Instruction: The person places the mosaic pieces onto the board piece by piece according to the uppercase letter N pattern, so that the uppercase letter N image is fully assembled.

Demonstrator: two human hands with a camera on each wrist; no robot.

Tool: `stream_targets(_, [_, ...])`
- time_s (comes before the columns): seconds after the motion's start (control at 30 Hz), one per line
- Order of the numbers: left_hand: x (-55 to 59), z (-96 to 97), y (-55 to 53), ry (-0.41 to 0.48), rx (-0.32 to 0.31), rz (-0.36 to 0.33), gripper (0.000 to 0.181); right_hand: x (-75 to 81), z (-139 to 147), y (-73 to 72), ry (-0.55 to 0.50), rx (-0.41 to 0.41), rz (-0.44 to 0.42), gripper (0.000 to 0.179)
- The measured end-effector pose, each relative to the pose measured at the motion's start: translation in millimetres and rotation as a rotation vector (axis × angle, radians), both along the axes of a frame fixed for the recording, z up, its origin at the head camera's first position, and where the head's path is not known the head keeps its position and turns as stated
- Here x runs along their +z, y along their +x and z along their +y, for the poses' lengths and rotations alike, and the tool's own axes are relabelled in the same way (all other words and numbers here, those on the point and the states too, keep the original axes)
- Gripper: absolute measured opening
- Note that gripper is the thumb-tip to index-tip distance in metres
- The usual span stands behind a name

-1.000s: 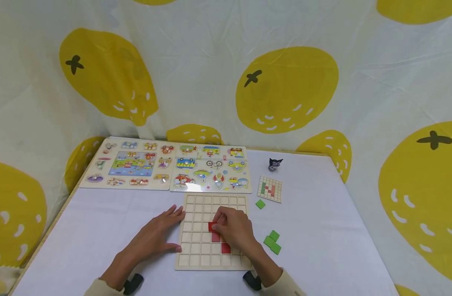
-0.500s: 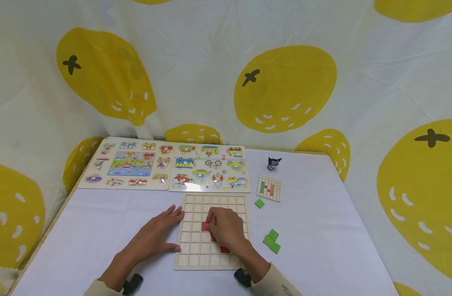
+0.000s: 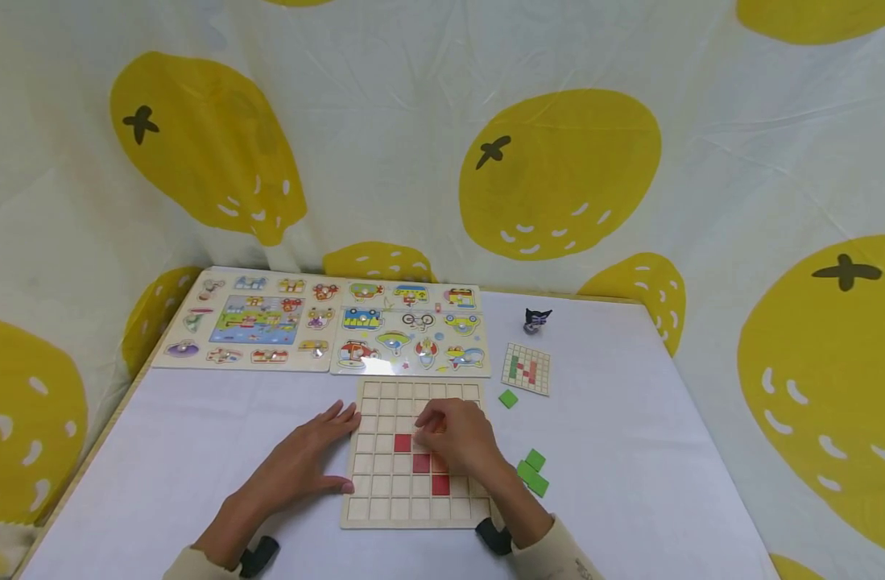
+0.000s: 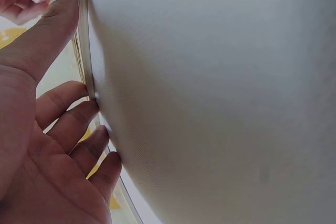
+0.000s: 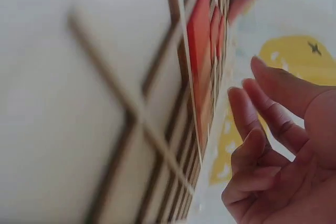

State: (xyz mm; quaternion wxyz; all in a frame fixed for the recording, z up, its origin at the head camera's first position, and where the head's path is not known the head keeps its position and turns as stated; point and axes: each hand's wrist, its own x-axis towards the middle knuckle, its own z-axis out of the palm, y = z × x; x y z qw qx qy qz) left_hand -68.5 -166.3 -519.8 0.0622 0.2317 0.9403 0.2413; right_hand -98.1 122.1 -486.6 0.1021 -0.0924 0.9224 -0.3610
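A wooden grid board lies flat in front of me. Three red square tiles run diagonally across its cells: an upper-left tile, a middle one and a lower-right one. An orange tile shows partly beneath my right hand. That hand hovers over the board beside the upper-left red tile; the right wrist view shows thumb and fingers apart, holding nothing. My left hand rests at the board's left edge, thumb and fingertips touching it, as the left wrist view also shows.
Right of the board lie several green tiles and a single green tile. A small pattern card and a dark figurine are farther back. Two picture puzzle boards line the table's back left.
My right hand brought the red tile left into a cell, let it go and drew back to the right. The left hand has stayed at the board's edge.
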Motion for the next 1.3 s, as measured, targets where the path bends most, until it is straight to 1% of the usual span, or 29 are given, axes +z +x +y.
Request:
stream_targets(0.07, [0.1, 0.0, 0.0, 0.0, 0.003, -0.009, 0.105, 3.2, 10, -3.3, -0.029, -0.028, 0.003, 0.009])
stream_targets(0.2, [-0.8, 0.2, -0.4, -0.006, 0.009, -0.017, 0.106, 8.9, 30, -10.2, -0.043, -0.089, 0.024, 0.012])
stream_targets(0.37, [-1.9, -0.1, -0.5, -0.002, 0.006, -0.009, 0.106, 10.1, 57, -19.9, 0.002, -0.179, 0.044, 0.02])
stream_targets(0.5, [-2.7, -0.2, -0.6, 0.004, 0.003, 0.0, 0.106, 8.9, 80, -27.8, 0.051, -0.216, 0.037, 0.025])
stream_targets(0.7, [-4.3, -0.5, -1.5, 0.008, 0.001, 0.006, 0.107, 3.1, 110, -39.4, 0.136, -0.207, 0.043, 0.031])
stream_targets(0.83, [-4.3, -0.4, -1.7, 0.013, 0.006, -0.009, 0.106, -4.3, 122, -45.4, 0.178, -0.202, 0.031, 0.034])
stream_targets(1.03, [-3.2, 0.0, -1.4, 0.013, 0.009, -0.02, 0.106, -11.0, 125, -49.3, 0.24, -0.206, 0.011, 0.033])
stream_targets(1.3, [-2.3, -0.1, -0.1, 0.016, 0.005, -0.009, 0.106, -10.8, 124, -52.2, 0.289, -0.188, 0.015, 0.024])
